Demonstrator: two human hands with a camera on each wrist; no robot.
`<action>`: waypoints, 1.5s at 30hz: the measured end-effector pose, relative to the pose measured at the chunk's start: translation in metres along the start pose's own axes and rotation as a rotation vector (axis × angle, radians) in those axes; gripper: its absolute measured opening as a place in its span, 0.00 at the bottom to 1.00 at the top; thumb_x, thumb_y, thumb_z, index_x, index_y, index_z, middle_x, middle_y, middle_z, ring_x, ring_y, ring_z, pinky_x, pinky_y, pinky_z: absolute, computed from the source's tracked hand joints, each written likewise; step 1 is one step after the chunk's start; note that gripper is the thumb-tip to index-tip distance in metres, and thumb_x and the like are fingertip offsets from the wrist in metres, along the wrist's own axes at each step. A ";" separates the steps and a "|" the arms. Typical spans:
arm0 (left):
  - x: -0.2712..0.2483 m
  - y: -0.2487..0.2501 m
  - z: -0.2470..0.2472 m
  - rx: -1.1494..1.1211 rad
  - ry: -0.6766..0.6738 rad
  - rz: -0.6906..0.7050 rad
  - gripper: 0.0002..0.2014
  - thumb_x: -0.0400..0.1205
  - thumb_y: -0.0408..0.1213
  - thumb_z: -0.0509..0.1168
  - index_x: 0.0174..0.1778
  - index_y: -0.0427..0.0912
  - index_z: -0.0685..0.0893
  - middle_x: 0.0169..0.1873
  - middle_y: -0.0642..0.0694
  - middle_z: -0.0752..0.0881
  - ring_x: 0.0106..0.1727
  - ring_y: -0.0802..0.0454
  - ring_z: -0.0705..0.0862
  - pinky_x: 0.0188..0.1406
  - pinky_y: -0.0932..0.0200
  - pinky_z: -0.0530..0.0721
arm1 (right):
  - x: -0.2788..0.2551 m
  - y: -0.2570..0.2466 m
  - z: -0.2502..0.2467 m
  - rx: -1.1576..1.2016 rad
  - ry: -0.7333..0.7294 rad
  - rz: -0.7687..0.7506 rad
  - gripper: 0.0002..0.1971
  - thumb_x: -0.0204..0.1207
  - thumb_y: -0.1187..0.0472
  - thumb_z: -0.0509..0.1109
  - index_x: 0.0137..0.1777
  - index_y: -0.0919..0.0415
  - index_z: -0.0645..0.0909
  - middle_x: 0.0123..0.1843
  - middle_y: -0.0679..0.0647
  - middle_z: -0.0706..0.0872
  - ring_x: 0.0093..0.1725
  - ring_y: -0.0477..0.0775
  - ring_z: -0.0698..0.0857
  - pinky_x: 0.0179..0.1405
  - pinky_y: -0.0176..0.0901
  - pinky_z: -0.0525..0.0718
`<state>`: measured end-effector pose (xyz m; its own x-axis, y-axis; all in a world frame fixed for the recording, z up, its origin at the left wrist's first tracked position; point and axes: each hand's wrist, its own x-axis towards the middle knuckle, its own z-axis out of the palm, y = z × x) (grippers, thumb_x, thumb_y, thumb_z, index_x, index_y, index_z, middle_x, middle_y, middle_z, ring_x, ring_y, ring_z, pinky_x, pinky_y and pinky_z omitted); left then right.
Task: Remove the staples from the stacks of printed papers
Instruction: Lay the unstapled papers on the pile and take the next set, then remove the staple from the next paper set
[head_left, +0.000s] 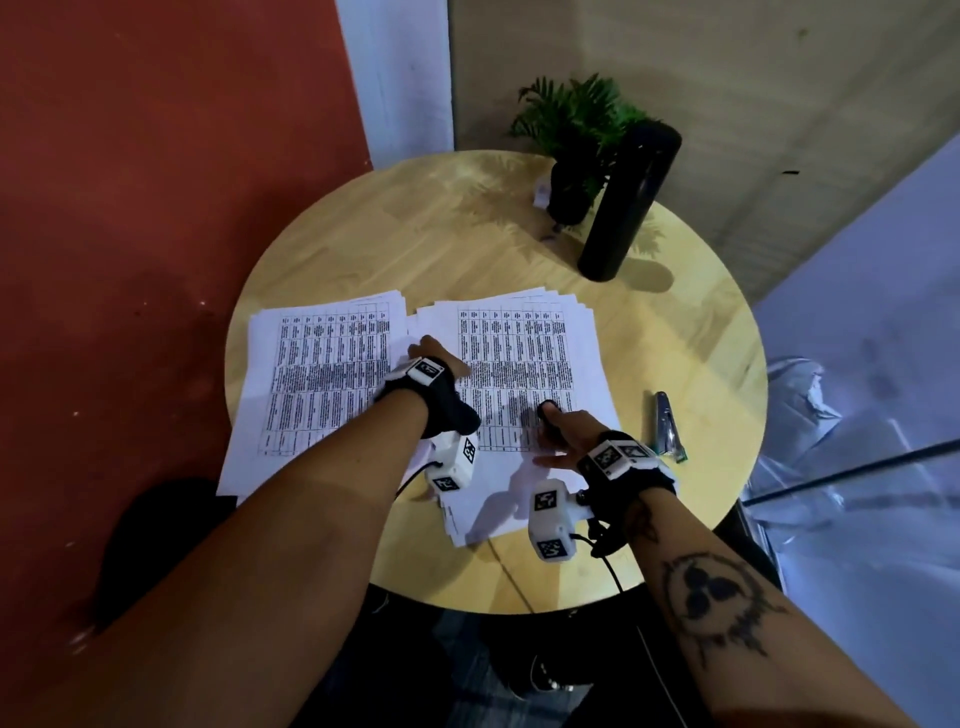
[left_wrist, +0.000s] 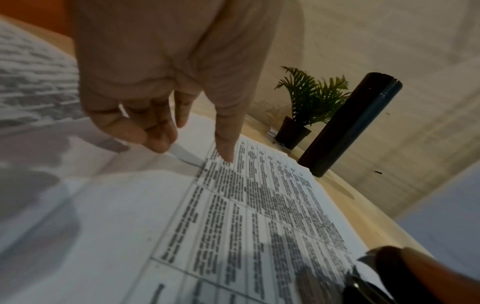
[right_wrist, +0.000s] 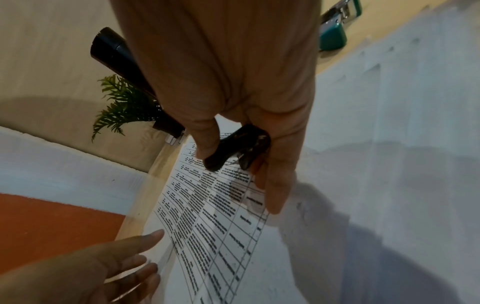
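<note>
Black remover: staple remover pinched in R hand.
L hand: fingers relaxed, resting on right stack, holding nothing.
Advice: pin sheets flat near table front edge; locate staple, none visible yet.

Dim indoor light, soft shadows on the papers, wrist views blurred, edges warped.

We see a round pale wooden desk with smooth grain, matt white printed paper stacks, and a glossy black plastic cylinder.
</note>
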<state>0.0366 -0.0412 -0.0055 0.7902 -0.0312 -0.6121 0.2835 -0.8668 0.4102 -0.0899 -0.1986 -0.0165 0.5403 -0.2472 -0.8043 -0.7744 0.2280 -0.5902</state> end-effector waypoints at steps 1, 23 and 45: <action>0.000 0.002 0.002 0.021 -0.009 -0.019 0.41 0.75 0.45 0.74 0.78 0.35 0.61 0.78 0.35 0.65 0.77 0.36 0.68 0.73 0.42 0.71 | 0.001 0.000 -0.001 0.008 -0.005 -0.002 0.15 0.81 0.58 0.65 0.36 0.67 0.73 0.30 0.59 0.73 0.33 0.55 0.78 0.31 0.55 0.88; -0.009 -0.018 0.007 -0.388 0.168 0.291 0.15 0.75 0.37 0.74 0.52 0.29 0.86 0.51 0.33 0.88 0.54 0.41 0.86 0.49 0.57 0.79 | -0.015 -0.027 -0.027 -0.068 0.137 -0.440 0.07 0.75 0.63 0.72 0.48 0.63 0.77 0.45 0.56 0.82 0.44 0.54 0.81 0.37 0.42 0.85; -0.087 0.011 -0.103 -0.641 0.382 0.746 0.11 0.72 0.30 0.76 0.28 0.47 0.84 0.20 0.62 0.82 0.28 0.64 0.77 0.41 0.58 0.78 | -0.200 -0.212 -0.051 -0.859 0.027 -1.147 0.19 0.62 0.69 0.81 0.54 0.66 0.83 0.52 0.58 0.83 0.47 0.60 0.86 0.27 0.33 0.85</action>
<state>0.0269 0.0026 0.1217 0.9697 -0.1924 0.1506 -0.1990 -0.2642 0.9437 -0.0509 -0.2451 0.2732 0.9931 0.0790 0.0867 0.1168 -0.7337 -0.6693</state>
